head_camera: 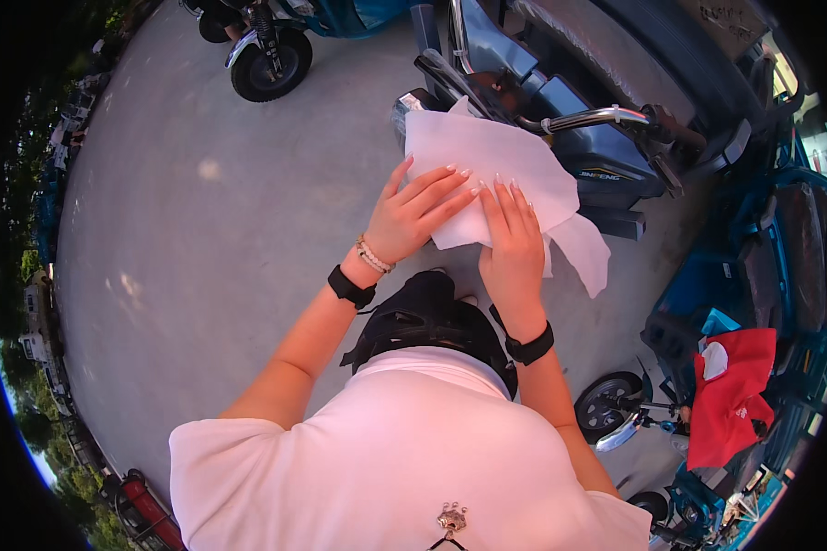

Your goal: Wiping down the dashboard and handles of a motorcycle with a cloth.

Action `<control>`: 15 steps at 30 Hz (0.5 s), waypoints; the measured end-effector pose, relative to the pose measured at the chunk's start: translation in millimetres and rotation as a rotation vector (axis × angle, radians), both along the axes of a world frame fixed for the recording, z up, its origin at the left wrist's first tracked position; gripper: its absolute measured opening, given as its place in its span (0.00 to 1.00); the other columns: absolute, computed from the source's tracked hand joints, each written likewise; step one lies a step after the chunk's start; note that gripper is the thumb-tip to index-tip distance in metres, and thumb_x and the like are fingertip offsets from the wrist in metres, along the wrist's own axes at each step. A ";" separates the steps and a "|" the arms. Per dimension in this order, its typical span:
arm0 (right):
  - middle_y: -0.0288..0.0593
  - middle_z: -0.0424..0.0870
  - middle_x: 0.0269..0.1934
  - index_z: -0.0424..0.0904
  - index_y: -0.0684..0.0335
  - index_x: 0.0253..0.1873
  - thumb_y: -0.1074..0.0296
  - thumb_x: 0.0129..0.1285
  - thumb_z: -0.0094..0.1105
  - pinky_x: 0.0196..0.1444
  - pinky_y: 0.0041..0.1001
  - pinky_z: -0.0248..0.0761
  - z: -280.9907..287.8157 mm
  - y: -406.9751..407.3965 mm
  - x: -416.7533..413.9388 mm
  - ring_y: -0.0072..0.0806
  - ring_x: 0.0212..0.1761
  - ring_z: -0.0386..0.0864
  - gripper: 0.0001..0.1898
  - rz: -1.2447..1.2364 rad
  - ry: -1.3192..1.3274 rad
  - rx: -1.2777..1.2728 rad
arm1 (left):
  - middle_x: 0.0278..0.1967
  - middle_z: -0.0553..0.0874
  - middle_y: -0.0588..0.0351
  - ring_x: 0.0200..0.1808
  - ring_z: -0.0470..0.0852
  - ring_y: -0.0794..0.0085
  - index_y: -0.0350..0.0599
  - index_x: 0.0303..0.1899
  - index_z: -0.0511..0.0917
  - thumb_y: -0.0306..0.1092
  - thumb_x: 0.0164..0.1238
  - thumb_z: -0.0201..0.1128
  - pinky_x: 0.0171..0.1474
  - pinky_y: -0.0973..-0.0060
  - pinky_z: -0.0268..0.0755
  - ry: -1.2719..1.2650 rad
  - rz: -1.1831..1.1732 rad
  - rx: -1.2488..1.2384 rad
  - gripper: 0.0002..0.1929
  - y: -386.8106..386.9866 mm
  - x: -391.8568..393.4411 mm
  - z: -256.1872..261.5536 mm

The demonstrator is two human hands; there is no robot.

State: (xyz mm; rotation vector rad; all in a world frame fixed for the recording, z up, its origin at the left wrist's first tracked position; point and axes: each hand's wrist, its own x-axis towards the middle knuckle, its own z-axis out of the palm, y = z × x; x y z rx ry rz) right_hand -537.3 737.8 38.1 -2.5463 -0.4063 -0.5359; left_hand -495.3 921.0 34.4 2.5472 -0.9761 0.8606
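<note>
A white cloth or soft paper sheet point(496, 148) lies draped over the front of a dark blue electric tricycle point(579, 103), with loose corners hanging at its lower right. My left hand point(413, 210) rests palm down on the sheet's near left part, fingers spread. Beside it, my right hand point(513, 224) lies flat on the same sheet, its fingers stretched forward and fairly close together. The two hands' fingertips nearly meet. What the sheet covers is hidden; a clear-wrapped lamp point(413, 103) shows at its upper left edge.
A chrome handlebar point(586, 120) with a dark grip juts out right of the sheet. Another vehicle's front wheel point(272, 65) stands at the top left. On the right are teal tricycles point(703, 289), one carrying a red cloth point(730, 399). Grey concrete floor point(200, 227) stretches left.
</note>
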 end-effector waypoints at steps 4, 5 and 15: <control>0.50 0.70 0.67 0.71 0.60 0.65 0.85 0.52 0.55 0.69 0.42 0.61 -15.7 33.9 23.6 0.48 0.70 0.66 0.32 0.042 -0.023 0.004 | 0.62 0.79 0.64 0.63 0.76 0.74 0.62 0.57 0.79 0.31 0.61 0.59 0.73 0.60 0.53 -0.076 0.057 -0.014 0.21 34.0 25.4 -14.2; 0.50 0.70 0.67 0.71 0.60 0.65 0.84 0.52 0.55 0.70 0.42 0.60 -27.5 36.2 32.0 0.48 0.70 0.65 0.32 0.019 0.024 -0.011 | 0.63 0.78 0.64 0.64 0.75 0.73 0.61 0.57 0.79 0.31 0.61 0.59 0.73 0.59 0.53 -0.038 0.024 0.009 0.21 36.3 36.7 -25.6; 0.44 0.70 0.68 0.72 0.59 0.64 0.78 0.52 0.60 0.70 0.44 0.57 -109.1 89.7 79.0 0.44 0.71 0.63 0.30 -0.182 0.118 -0.105 | 0.64 0.76 0.63 0.69 0.70 0.72 0.59 0.60 0.77 0.26 0.55 0.63 0.74 0.51 0.49 0.307 -0.204 0.067 0.27 79.2 111.0 -109.3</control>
